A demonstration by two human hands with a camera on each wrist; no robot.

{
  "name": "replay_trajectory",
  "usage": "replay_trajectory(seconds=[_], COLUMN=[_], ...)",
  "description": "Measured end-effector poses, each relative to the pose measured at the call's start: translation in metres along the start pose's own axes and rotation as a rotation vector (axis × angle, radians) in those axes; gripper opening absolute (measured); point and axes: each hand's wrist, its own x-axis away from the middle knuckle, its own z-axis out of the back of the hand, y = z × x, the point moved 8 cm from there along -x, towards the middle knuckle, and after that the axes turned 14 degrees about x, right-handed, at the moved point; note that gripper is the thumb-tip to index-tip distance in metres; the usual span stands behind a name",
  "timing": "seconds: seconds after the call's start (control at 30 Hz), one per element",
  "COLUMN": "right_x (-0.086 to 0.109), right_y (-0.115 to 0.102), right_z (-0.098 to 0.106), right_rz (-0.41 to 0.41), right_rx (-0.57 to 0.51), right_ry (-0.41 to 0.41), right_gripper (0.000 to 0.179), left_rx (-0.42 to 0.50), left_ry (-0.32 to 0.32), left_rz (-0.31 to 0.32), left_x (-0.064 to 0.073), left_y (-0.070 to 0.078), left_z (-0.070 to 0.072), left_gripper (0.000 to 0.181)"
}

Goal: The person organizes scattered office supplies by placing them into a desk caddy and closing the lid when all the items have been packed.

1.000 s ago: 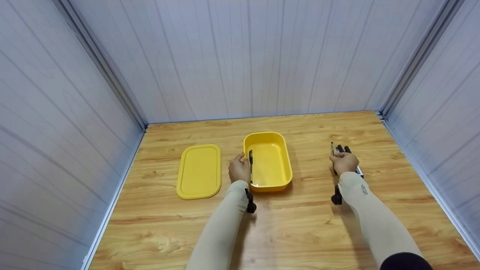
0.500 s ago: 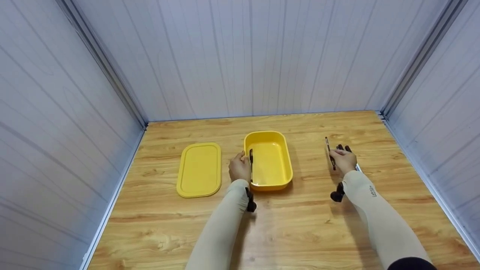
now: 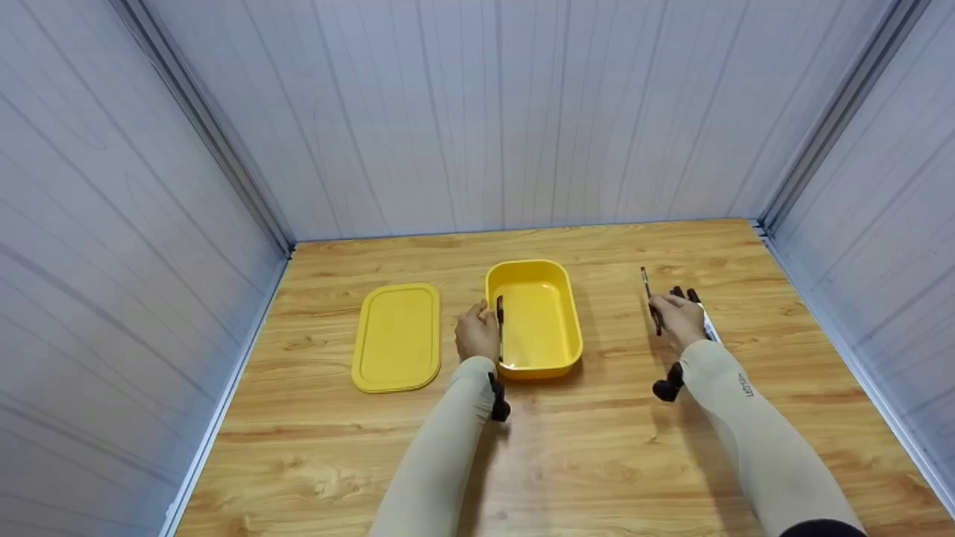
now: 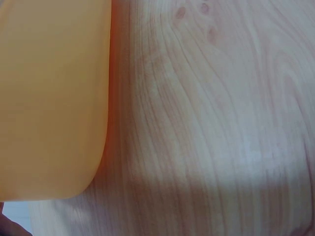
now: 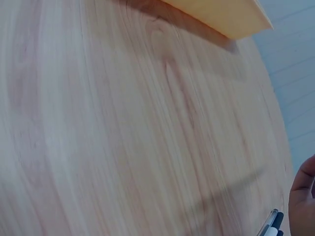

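Note:
In the head view, my right hand (image 3: 680,319) pinches a slim dark pen (image 3: 646,281) just above the table. Beside and partly beneath that hand lie several more pens (image 3: 693,296) with dark ends and some white barrels; the hand hides part of them. My left hand (image 3: 477,334) holds the left rim of an open yellow box (image 3: 575,328). Along the inside of the box's left wall lies a pen with a black cap (image 3: 500,309). The left wrist view shows the box's outer wall (image 4: 51,103). Pen ends (image 5: 273,223) show near my right hand (image 5: 302,201) in the right wrist view.
A yellow lid (image 3: 397,338) lies flat to the left of the box. The wooden table (image 3: 589,462) is bounded by a pale panel wall (image 3: 462,119) at the back and others at both sides.
My right hand has lifted the slim pen away from the others and shifted it slightly left. The left hand and the box stay where they were.

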Motion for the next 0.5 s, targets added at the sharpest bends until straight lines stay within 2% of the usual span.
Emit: replay_trajectory(seconds=[0.3, 0.5], right_x=[0.003, 0.003], right_y=[-0.008, -0.010], right_z=[-0.008, -0.015], right_rz=[0.043, 0.047], right_rx=[0.018, -0.010], right_ry=[0.009, 0.000], right_gripper=[0.056, 0.057], left_rx=[-0.009, -0.017], left_ry=[-0.004, 0.005], left_rz=[0.018, 0.000], left_x=[0.000, 0.000], left_y=[0.000, 0.000], left_z=[0.000, 0.001], left_gripper=[0.032, 0.031])
